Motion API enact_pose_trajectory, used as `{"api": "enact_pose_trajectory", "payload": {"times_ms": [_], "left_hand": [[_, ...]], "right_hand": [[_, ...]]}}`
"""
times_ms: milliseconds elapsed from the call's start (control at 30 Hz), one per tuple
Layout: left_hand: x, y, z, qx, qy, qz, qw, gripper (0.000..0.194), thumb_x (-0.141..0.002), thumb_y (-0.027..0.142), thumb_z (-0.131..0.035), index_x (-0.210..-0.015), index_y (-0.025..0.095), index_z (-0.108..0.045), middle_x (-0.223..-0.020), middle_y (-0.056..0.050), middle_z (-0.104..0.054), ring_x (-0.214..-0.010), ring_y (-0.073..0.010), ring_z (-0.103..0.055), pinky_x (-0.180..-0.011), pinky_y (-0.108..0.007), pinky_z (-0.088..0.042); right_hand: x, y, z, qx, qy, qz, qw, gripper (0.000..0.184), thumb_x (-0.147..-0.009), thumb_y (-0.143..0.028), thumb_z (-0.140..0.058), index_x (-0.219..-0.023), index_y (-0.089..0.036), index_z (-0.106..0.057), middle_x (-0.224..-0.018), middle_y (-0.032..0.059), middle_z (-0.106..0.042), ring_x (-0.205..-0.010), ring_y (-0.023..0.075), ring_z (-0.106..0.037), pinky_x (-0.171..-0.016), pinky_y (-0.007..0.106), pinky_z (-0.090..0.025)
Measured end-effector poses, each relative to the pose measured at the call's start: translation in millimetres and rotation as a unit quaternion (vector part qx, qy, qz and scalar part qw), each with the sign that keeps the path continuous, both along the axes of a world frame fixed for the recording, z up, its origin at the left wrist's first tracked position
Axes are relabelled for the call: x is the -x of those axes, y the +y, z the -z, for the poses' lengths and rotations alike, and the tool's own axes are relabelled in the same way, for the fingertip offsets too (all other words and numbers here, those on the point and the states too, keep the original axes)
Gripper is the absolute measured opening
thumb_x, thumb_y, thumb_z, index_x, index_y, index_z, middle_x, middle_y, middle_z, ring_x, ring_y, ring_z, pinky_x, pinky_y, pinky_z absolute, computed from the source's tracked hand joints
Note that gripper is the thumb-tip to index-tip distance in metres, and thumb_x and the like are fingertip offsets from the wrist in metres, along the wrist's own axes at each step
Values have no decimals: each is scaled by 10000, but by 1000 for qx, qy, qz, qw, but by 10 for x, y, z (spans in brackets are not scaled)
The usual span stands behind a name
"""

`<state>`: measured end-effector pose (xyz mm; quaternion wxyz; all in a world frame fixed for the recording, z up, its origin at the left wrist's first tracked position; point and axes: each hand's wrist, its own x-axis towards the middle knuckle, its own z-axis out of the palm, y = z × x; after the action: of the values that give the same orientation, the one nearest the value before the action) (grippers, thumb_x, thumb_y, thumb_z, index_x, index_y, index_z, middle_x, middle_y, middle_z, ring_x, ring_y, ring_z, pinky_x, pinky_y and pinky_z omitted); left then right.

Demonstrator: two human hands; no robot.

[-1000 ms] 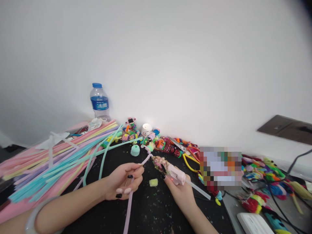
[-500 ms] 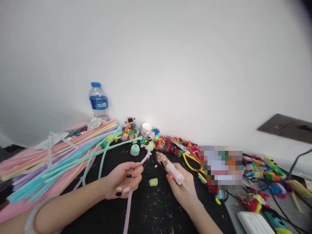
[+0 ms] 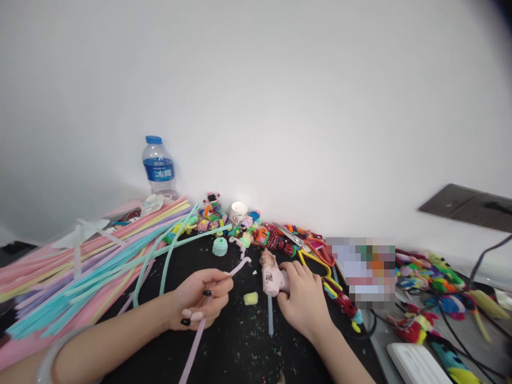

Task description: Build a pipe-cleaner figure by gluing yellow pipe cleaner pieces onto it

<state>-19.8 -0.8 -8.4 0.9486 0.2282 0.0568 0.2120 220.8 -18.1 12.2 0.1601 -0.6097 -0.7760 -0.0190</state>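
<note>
My left hand (image 3: 204,298) pinches a pale purple pipe cleaner (image 3: 193,349), whose bent tip pokes out past the thumb and whose long end runs down toward me. On the black mat, a pink hot glue gun (image 3: 272,281) lies on its side with its nozzle pointing away. A clear glue stick (image 3: 271,318) sticks out of its back. My right hand (image 3: 306,301) is closed round its handle; the fingertips are partly hidden. Between the hands lies a small pale yellow fuzzy piece (image 3: 251,298). Beyond my left hand sits a mint green coil (image 3: 220,246).
Many pastel pipe cleaners (image 3: 100,266) fan out at left. A water bottle (image 3: 159,168) and a paper cup (image 3: 238,212) stand by the wall. Scissors (image 3: 316,264) lie beyond my right hand, among colourful pipe-cleaner figures. Cables and a white box (image 3: 414,364) are at right.
The glue gun has been lowered and turned onto its side on the mat, with my right hand on its handle. The purple pipe cleaner's tip has drawn back from the small figure behind it.
</note>
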Motion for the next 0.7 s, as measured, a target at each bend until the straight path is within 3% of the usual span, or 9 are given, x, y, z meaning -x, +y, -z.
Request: {"api": "enact_pose_trajectory", "payload": {"times_ms": [100,233,400,567,700], "left_hand": [[4,-21,-8,0,5,33,999,405,-884,232,-257,-500,183,-377,-349,-34,-515,-154,-54,-162,-195,-157,-184],[19,-49,-10,3,9,92,996,409,-878,252,-274,-483,187,-362,-333,-32,-496,-138,-50,-134,-178,-162,-132],[48,-62,8,0,17,136,990,405,-873,275,-287,-489,192,-382,-326,-21,-474,-140,-58,-136,-184,-179,-122],[21,-61,-43,-18,66,110,992,425,-910,263,-238,-545,178,-438,-289,20,-402,-170,-58,-120,-221,-170,-135],[-32,-54,-36,-59,92,51,993,327,-933,283,-260,-760,180,-518,-274,76,-347,-195,-69,-121,-246,-149,-181]], "right_hand": [[1,-19,-24,-21,68,-46,996,391,-653,-136,-481,-1033,-199,-545,-1068,82,-546,-984,279,-474,-795,391,-345],[46,-67,-37,-46,201,-145,968,299,-765,-130,-438,-1032,-206,-552,-1057,74,-551,-991,242,-491,-849,393,-372],[168,-148,-36,19,322,-195,926,277,-856,-133,-417,-1042,-236,-595,-1016,62,-585,-974,208,-523,-845,345,-416],[241,-175,-39,57,406,-204,889,282,-872,-148,-426,-1043,-253,-625,-990,46,-602,-928,182,-563,-833,307,-436],[238,-160,-31,54,422,-180,887,272,-867,-145,-424,-1002,-241,-639,-956,43,-603,-893,176,-570,-803,284,-436]]}}
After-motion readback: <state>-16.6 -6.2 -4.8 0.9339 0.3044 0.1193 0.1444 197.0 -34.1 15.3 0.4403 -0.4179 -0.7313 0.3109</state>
